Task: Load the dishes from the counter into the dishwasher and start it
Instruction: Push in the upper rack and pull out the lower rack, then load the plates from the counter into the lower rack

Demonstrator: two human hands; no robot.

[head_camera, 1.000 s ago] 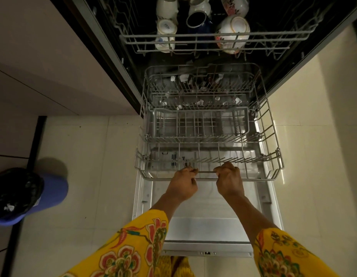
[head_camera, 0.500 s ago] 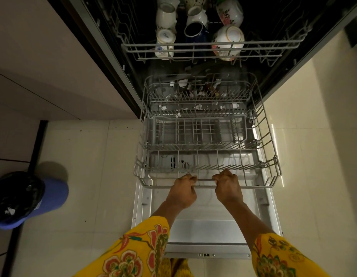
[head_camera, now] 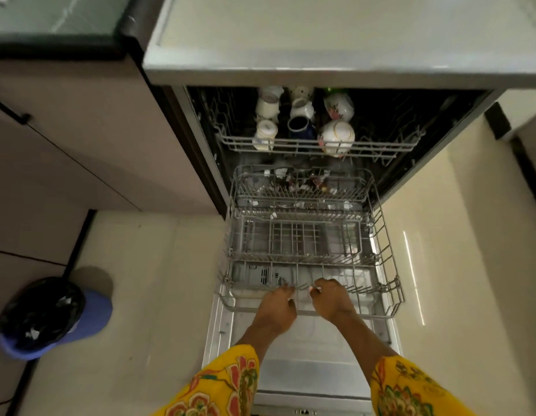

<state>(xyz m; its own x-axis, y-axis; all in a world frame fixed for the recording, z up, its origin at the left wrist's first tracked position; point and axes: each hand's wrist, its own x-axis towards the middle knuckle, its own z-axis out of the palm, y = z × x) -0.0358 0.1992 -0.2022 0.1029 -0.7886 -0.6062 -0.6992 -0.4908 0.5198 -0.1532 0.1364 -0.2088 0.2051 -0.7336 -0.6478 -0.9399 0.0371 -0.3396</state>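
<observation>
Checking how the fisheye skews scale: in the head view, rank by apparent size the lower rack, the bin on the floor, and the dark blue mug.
1. lower rack
2. bin
3. dark blue mug

The mug sits farther from the camera, so its true scale is unsure.

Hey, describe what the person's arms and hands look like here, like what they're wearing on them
Both arms wear loose yellow sleeves printed with large red-orange flowers and green leaves. The left sleeve and the right sleeve end partway down the forearms, leaving wrists bare. The left hand and right hand are bare: no gloves, and no rings, bangles or watch show from this angle.
</observation>
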